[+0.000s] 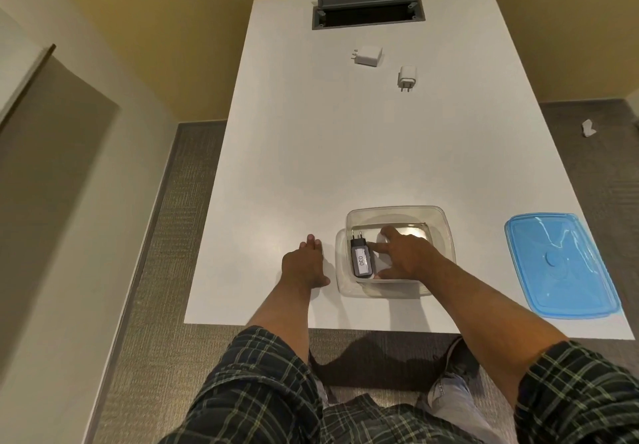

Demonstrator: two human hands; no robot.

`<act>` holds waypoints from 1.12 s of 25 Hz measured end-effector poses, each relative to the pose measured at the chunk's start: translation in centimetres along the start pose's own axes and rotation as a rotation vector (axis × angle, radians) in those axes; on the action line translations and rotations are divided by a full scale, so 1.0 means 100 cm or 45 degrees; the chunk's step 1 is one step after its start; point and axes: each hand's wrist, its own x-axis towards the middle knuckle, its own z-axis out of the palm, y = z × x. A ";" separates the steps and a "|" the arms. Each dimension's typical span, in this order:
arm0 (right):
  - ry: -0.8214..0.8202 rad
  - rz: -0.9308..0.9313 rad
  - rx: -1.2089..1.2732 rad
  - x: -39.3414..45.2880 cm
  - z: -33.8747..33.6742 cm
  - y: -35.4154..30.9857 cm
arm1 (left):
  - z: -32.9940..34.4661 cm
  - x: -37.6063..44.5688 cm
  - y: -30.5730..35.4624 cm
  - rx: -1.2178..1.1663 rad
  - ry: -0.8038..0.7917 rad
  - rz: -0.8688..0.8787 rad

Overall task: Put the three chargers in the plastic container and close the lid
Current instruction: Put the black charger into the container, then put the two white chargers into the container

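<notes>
Reaching into the clear plastic container (439,232), the right hand (404,253) has its fingers spread and loose, gripping nothing; the fingertips rest beside the black charger (361,258), which lies flat on the container floor just to the left of them, prongs pointing away from the person and a white label reading 030 facing up. I judge this as a release just made, the charger laid along the left wall so room remains beside it for the other two.

Flat on the white table (276,167), the left hand (304,263) lies palm down with fingers extended together, empty, just left of the container, probably steadying the body or ready to brace the tub if it slides.

Far beyond the fingertips of both hands, near the open cable hatch (368,16), two white chargers wait: a larger square white charger (369,55) and a smaller white charger (406,76) just right of it, apart from each other. Well to the right of the right hand, the blue lid (560,263) lies flat on the table, off the container, within reach for closing once all three are in.
</notes>
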 end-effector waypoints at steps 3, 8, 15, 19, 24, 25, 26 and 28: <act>0.008 0.010 0.008 0.000 -0.003 -0.003 | -0.002 0.001 0.001 -0.010 0.064 -0.020; 0.033 0.044 -0.087 0.005 -0.018 -0.008 | -0.012 0.003 0.001 -0.097 0.334 -0.025; 0.720 -0.376 -0.424 0.017 -0.043 -0.007 | -0.036 0.024 -0.006 -0.090 0.596 0.038; 1.079 -0.188 -0.137 0.042 -0.078 -0.011 | -0.054 0.045 -0.007 -0.191 0.729 0.087; 0.844 0.165 0.092 0.082 -0.106 0.012 | -0.074 0.083 -0.007 -0.254 0.819 0.164; 0.772 0.213 0.125 0.092 -0.109 0.018 | -0.077 0.091 -0.007 -0.267 0.811 0.172; 0.704 0.255 0.150 0.102 -0.111 0.025 | -0.079 0.100 -0.008 -0.259 0.790 0.185; 0.579 0.329 0.175 0.121 -0.114 0.035 | -0.083 0.117 -0.008 -0.222 0.755 0.241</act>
